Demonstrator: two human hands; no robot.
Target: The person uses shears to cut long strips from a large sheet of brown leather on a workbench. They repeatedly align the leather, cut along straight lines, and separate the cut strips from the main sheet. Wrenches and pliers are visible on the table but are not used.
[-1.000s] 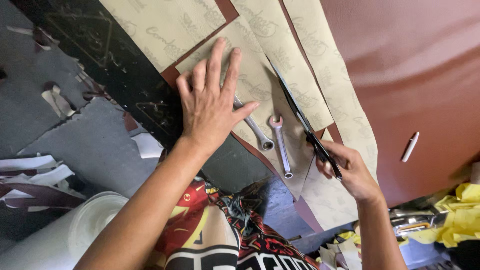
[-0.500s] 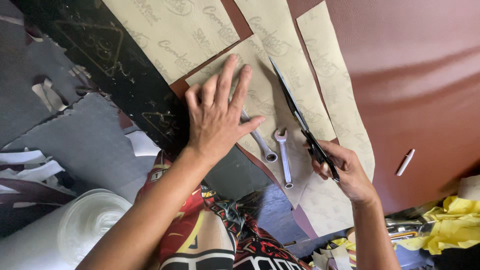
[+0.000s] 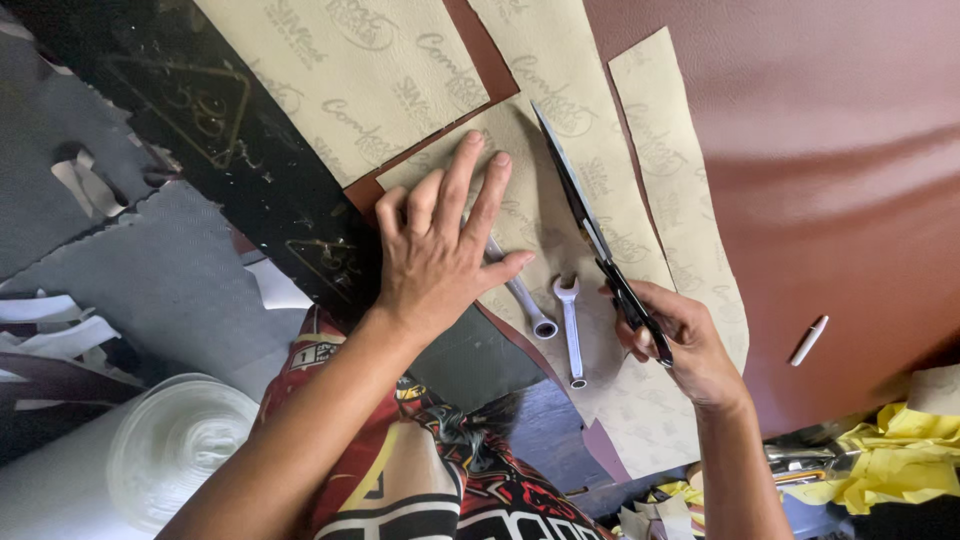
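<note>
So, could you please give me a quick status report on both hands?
Left hand flat on beige printed sheet. Right hand grips black long-bladed scissors, blades in the sheet. Two silver wrenches lie beside the cut line.

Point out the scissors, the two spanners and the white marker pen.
scissors (image 3: pixel 585 215), head view, on the blades.
spanners (image 3: pixel 570 330), head view, shaft of the right-hand one.
white marker pen (image 3: pixel 808 341), head view, mid-barrel.

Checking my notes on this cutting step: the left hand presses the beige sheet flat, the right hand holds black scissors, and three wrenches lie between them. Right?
Not quite: the head view shows two wrenches, not three. The rest stands: left hand flat on the beige sheet, right hand holding the black scissors.
</note>
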